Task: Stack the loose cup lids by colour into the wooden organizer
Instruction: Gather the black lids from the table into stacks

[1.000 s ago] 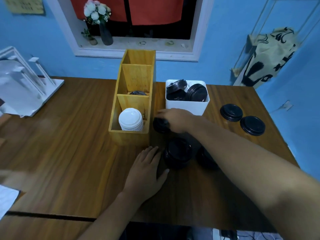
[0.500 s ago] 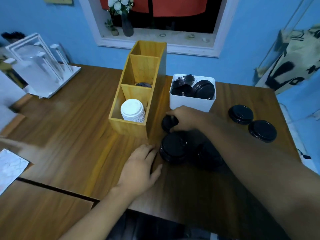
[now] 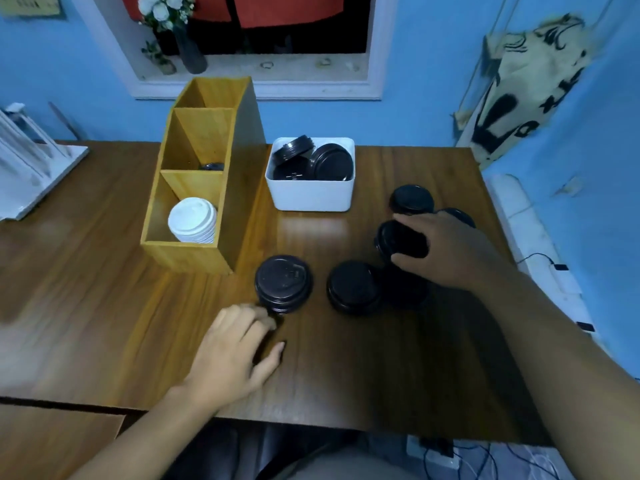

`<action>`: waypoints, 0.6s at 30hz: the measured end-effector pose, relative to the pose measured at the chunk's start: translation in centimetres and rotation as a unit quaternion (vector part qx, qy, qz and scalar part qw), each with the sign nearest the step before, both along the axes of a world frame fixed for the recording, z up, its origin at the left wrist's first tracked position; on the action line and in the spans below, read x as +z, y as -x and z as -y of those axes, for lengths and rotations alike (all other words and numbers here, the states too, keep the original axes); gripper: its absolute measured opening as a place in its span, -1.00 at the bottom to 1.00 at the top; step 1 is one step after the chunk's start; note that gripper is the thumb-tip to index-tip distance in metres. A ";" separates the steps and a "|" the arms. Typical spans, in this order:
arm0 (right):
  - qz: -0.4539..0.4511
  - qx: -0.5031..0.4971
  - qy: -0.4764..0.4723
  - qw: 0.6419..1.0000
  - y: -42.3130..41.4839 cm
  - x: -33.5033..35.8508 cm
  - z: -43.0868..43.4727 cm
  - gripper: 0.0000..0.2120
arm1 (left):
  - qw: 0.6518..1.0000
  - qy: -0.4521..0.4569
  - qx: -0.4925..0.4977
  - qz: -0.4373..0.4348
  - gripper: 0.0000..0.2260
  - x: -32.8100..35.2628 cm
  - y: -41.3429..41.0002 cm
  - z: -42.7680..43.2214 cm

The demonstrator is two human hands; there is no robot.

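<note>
Near the right edge of the surface (image 3: 415,161) the right hand (image 3: 446,251) curls round black lids (image 3: 401,239), while the wooden organizer (image 3: 187,252) stands well to its left toward the far edge, nearer the left hand (image 3: 235,351), which rests loose and empty.

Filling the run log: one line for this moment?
right hand: grips black lids | left hand: on table | white lids: in organizer

The left grip (image 3: 230,351) and the right grip (image 3: 446,251) are bare hands. The left forearm (image 3: 138,434) and the right forearm (image 3: 554,341) are bare as well.
</note>
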State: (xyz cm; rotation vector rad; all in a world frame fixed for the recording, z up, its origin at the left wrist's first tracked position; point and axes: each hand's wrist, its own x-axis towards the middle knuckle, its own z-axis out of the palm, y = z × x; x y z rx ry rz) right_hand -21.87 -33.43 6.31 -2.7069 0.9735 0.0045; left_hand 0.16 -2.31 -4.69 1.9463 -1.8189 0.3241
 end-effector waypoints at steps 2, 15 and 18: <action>-0.010 -0.005 -0.005 1.000 2.3 -0.9 -0.1 -0.25 | 0.999 0.004 -0.053 0.011 -0.77 0.0 1.8 0.7; -0.033 0.059 -0.050 0.996 2.4 -5.4 -2.2 -0.18 | 0.994 -0.071 0.029 -0.072 -0.80 0.3 9.7 8.1; -0.036 0.059 -0.064 0.996 1.9 -5.2 -2.1 -0.18 | 0.993 -0.077 0.039 -0.075 -0.81 0.2 9.8 8.3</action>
